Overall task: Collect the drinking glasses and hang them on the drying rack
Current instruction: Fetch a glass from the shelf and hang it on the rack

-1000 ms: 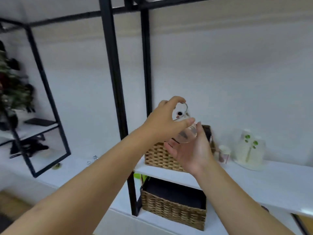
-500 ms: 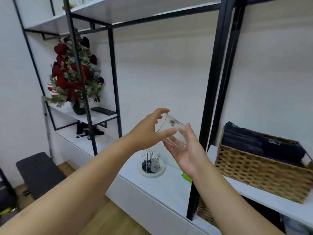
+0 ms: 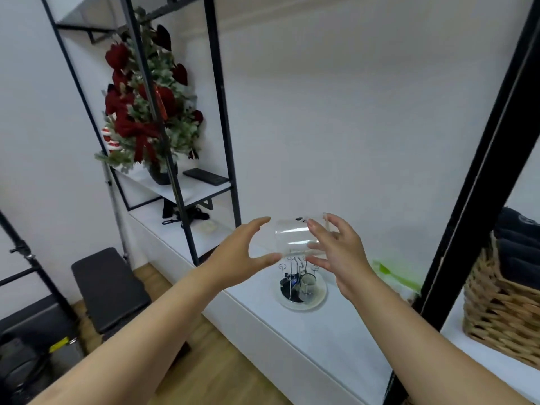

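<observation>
A person's left hand [image 3: 239, 252] and right hand [image 3: 339, 249] hold a clear drinking glass [image 3: 295, 236] sideways between spread fingers [image 3: 317, 229], the drying rack [image 3: 301, 283] standing below them.

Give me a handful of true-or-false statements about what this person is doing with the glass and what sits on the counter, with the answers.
1. A clear glass is held on its side between the left hand and the right hand. True.
2. The drying rack has no glass on it. False: one glass already sits on it.
3. The rack stands on the white counter, below the hands. True.
4. The wicker basket is at the far left. False: it is at the right edge.
5. A red and green floral arrangement stands on a shelf at the left. True.
</observation>
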A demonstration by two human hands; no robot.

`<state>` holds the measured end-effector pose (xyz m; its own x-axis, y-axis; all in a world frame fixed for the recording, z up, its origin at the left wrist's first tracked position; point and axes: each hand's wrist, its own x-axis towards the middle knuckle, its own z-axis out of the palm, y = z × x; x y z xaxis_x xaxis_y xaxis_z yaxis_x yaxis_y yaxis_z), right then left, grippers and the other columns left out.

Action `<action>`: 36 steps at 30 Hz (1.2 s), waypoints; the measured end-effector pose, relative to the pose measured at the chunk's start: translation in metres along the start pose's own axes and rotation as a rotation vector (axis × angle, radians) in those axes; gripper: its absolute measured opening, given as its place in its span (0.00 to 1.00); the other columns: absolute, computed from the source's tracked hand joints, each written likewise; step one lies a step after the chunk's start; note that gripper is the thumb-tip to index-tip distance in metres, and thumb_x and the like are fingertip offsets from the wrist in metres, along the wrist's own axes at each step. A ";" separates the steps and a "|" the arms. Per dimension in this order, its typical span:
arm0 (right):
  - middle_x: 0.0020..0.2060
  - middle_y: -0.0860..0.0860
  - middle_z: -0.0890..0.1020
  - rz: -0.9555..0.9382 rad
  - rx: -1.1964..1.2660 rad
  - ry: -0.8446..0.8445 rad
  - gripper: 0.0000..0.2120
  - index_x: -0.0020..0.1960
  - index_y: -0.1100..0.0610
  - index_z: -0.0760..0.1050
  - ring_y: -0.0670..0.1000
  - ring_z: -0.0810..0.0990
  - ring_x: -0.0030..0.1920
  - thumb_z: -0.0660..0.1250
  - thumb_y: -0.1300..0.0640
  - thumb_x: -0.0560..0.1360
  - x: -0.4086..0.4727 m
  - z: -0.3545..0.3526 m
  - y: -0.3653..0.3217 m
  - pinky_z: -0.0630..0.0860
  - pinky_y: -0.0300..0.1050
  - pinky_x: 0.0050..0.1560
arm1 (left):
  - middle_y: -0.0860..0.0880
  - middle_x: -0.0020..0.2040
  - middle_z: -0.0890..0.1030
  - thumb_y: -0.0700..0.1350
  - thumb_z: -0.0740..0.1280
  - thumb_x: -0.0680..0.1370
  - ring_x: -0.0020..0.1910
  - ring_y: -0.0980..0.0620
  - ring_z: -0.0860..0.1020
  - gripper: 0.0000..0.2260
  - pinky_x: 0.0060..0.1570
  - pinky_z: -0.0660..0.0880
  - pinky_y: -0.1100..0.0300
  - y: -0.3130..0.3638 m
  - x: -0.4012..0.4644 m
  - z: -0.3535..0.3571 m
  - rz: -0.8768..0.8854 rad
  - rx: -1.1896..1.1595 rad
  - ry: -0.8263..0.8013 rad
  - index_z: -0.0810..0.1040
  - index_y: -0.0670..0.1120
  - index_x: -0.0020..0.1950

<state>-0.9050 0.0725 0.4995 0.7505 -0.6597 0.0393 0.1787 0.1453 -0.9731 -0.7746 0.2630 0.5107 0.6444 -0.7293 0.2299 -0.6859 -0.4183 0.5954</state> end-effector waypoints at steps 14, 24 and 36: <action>0.57 0.40 0.73 -0.019 -0.304 0.147 0.27 0.65 0.35 0.77 0.44 0.81 0.55 0.81 0.42 0.69 0.154 -0.027 0.086 0.85 0.48 0.45 | 0.53 0.78 0.65 0.61 0.78 0.71 0.76 0.53 0.64 0.47 0.72 0.65 0.50 -0.116 0.115 0.055 -0.158 -0.012 -0.160 0.51 0.63 0.81; 0.59 0.41 0.75 -0.001 -0.485 0.271 0.28 0.66 0.33 0.74 0.43 0.80 0.57 0.81 0.42 0.70 0.215 -0.001 0.174 0.80 0.45 0.52 | 0.53 0.79 0.64 0.61 0.75 0.72 0.77 0.50 0.63 0.44 0.73 0.64 0.48 -0.220 0.220 0.125 -0.031 -0.035 -0.371 0.53 0.61 0.81; 0.57 0.38 0.73 0.005 -0.773 0.355 0.34 0.69 0.32 0.70 0.36 0.77 0.55 0.75 0.34 0.65 0.257 0.038 0.292 0.71 0.33 0.50 | 0.50 0.73 0.72 0.46 0.65 0.83 0.72 0.51 0.69 0.23 0.70 0.64 0.59 -0.317 0.307 0.194 0.042 -0.123 -0.487 0.67 0.53 0.78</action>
<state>-0.6359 -0.0261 0.2338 0.4832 -0.8712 0.0863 -0.4063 -0.3105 -0.8594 -0.4252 0.0670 0.2433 0.3647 -0.9242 -0.1128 -0.6441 -0.3380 0.6862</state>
